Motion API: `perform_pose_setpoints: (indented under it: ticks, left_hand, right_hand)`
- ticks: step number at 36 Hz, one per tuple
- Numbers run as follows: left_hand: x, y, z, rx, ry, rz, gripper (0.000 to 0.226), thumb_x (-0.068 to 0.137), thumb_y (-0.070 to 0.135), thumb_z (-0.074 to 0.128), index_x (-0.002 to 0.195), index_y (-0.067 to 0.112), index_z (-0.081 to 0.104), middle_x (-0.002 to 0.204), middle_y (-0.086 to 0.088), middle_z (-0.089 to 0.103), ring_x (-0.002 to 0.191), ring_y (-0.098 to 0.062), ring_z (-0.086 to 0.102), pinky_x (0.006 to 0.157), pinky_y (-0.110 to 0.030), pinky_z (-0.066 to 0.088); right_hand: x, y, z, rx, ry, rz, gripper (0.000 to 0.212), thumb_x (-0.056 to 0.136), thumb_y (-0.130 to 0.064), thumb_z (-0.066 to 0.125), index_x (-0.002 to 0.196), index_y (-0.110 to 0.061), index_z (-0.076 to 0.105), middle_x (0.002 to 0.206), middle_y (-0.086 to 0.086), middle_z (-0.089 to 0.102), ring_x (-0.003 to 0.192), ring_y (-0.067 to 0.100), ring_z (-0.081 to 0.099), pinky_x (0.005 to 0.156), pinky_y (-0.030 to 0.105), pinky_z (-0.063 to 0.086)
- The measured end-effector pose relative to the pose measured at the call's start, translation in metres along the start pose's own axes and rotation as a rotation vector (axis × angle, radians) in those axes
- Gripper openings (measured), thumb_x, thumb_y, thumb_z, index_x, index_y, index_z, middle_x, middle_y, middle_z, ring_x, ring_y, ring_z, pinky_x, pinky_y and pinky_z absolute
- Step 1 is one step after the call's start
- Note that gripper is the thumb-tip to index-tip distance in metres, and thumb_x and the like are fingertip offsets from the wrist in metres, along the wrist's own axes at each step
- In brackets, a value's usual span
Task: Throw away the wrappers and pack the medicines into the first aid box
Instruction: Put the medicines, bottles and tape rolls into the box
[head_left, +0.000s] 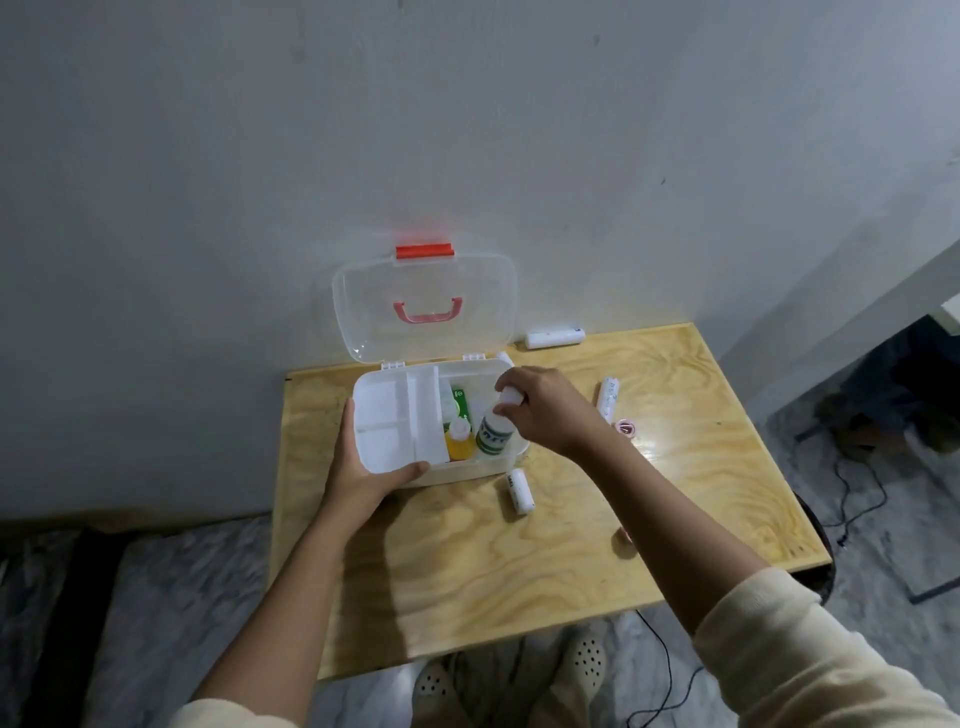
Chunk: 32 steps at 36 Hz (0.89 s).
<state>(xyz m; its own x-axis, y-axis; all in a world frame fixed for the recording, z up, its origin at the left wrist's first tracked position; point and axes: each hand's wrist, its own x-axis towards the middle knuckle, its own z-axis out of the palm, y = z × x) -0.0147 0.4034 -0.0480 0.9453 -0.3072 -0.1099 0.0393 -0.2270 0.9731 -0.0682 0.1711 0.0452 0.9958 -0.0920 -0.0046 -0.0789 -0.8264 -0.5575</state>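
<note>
- The first aid box (395, 470) sits open on the wooden bench (675, 467) against the wall, its clear lid (363, 312) tipped back. A white divided tray (389, 421) covers the left half, and the right half is an open well.
- The right hand (545, 410) holds a white bottle with a green label (493, 434) by its cap, fingers (506, 410) pinched round the top, lowering it upright into the well at the near right corner.
- The left hand (358, 467) braces the box, thumb on the front rim and fingers wrapped round the left wall, clenched on plastic only.
- Already in the well: a small yellow bottle (460, 441) just beside the white one, and a green packet (460, 405) behind it.
- Handling, as I judge it: the bottle looks like rigid plastic, light, and not fragile. The cap grip suits a straight drop-in, though a smooth cap could slip or turn (a hold on the body would be surer if it needs wedging).
- The box looks thin-walled and light, so it probably slides easily on the varnished bench, which makes the bracing hand useful.
- Still out on the bench: a white roll (519, 491) just in front of the box, another roll (607, 397) to the right, a white tube (555, 338) by the wall, and a small pink item (627, 428) I cannot identify. The rolls look soft and light and are best taken across the middle.
</note>
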Motion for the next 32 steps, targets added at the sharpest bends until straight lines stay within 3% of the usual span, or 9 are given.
perform_pose_setpoints:
  ticks: [5,9,11,16,19,23,28,32]
  left_hand:
    - [-0.002,-0.002,-0.001,0.018,-0.002,-0.01,0.104,0.061,0.003,0.091,0.135,0.04,0.028,0.122,0.026,0.046,0.113,-0.002,0.046,0.089,-0.019,0.041]
    - [-0.002,-0.003,-0.003,0.019,-0.011,-0.012,0.106,0.061,0.008,0.092,0.142,0.035,0.029,0.129,0.018,0.047,0.119,-0.007,0.046,0.091,-0.023,0.042]
    - [-0.002,-0.005,-0.003,0.019,-0.01,-0.008,0.105,0.061,0.009,0.092,0.142,0.034,0.031,0.128,0.02,0.048,0.117,0.0,0.047,0.09,-0.022,0.043]
    - [-0.002,0.0,-0.003,0.002,-0.003,-0.006,0.103,0.062,0.005,0.091,0.138,0.039,0.03,0.124,0.03,0.046,0.105,0.026,0.045,0.079,-0.004,0.043]
    - [-0.003,0.001,-0.004,-0.006,-0.016,0.0,0.106,0.06,0.009,0.091,0.141,0.038,0.029,0.126,0.028,0.046,0.108,0.025,0.045,0.081,-0.005,0.043]
    - [-0.004,0.001,-0.003,0.002,0.007,0.009,0.101,0.066,-0.001,0.087,0.131,0.046,0.027,0.121,0.032,0.043,0.1,0.034,0.042,0.075,0.003,0.04]
    - [-0.003,0.002,-0.006,0.022,-0.026,-0.003,0.11,0.057,0.015,0.091,0.143,0.036,0.026,0.129,0.026,0.044,0.111,0.024,0.043,0.083,-0.003,0.043]
    - [-0.003,0.001,-0.005,0.043,-0.017,0.001,0.113,0.063,0.005,0.09,0.151,0.025,0.022,0.142,0.006,0.041,0.125,-0.008,0.042,0.1,-0.025,0.04]
  right_hand:
    - [-0.003,-0.003,0.019,-0.048,-0.153,0.026,0.028,0.083,-0.017,0.061,0.11,-0.01,0.057,0.115,0.011,0.062,0.098,0.026,0.057,0.083,0.041,0.052]
    - [-0.005,-0.002,0.028,-0.037,-0.125,0.037,0.029,0.084,-0.019,0.061,0.112,-0.011,0.056,0.115,0.011,0.06,0.099,0.023,0.055,0.086,0.041,0.051]
    - [-0.006,-0.001,0.03,-0.011,-0.089,0.04,0.03,0.085,-0.02,0.061,0.114,-0.012,0.055,0.114,0.011,0.06,0.099,0.023,0.054,0.086,0.041,0.05]
    - [-0.01,0.005,0.037,0.034,-0.058,0.043,0.041,0.084,-0.025,0.064,0.122,-0.015,0.049,0.122,0.007,0.061,0.106,0.023,0.057,0.088,0.037,0.051]
    - [-0.013,0.009,0.037,0.046,-0.063,0.029,0.043,0.084,-0.029,0.064,0.122,-0.016,0.05,0.122,0.006,0.061,0.106,0.02,0.056,0.086,0.036,0.052]
    - [-0.015,0.014,0.035,0.046,-0.064,-0.01,0.04,0.084,-0.029,0.063,0.12,-0.015,0.052,0.117,0.007,0.062,0.099,0.019,0.057,0.082,0.034,0.051]
    - [-0.02,0.026,0.035,0.137,-0.093,-0.071,0.046,0.083,-0.029,0.065,0.125,-0.016,0.051,0.121,0.007,0.061,0.102,0.02,0.059,0.086,0.031,0.051]
    - [-0.024,0.037,0.031,0.38,-0.028,-0.057,0.039,0.084,-0.027,0.065,0.12,-0.013,0.057,0.116,0.004,0.064,0.103,0.011,0.061,0.091,0.022,0.051]
